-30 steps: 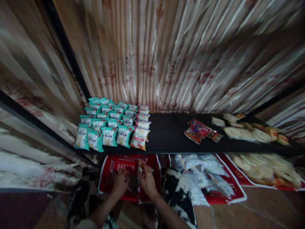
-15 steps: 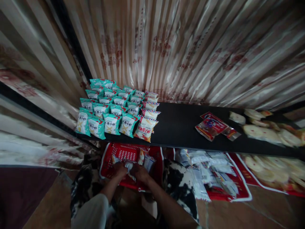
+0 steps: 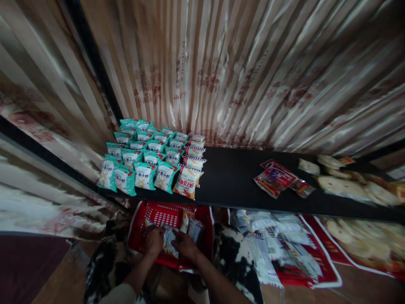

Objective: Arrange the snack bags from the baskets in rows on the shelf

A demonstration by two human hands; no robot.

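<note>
Both hands are low over a red plastic basket (image 3: 134,226) between my knees. A whitish snack bag (image 3: 170,244) is held between them, tilted inside the basket. My left hand (image 3: 154,241) is closed at its left upper edge, my right hand (image 3: 186,245) pinches its right side; the fingertips are partly hidden in dim light. More bags lie in the basket: an orange-and-white one (image 3: 184,221) and a silvery one (image 3: 195,230) by the right wall.
A black shelf (image 3: 224,173) bears rows of teal snack bags (image 3: 144,175), a column of white-and-red bags (image 3: 189,181), red packets (image 3: 275,179) and pale packaged food (image 3: 341,185). Another red basket (image 3: 335,274) with silvery bags stands at right. Striped curtain (image 3: 209,63) hangs behind.
The view has tilted up slightly, so the shelf and basket appear lower. My hands have moved apart a little, and more of the bag between them shows.
</note>
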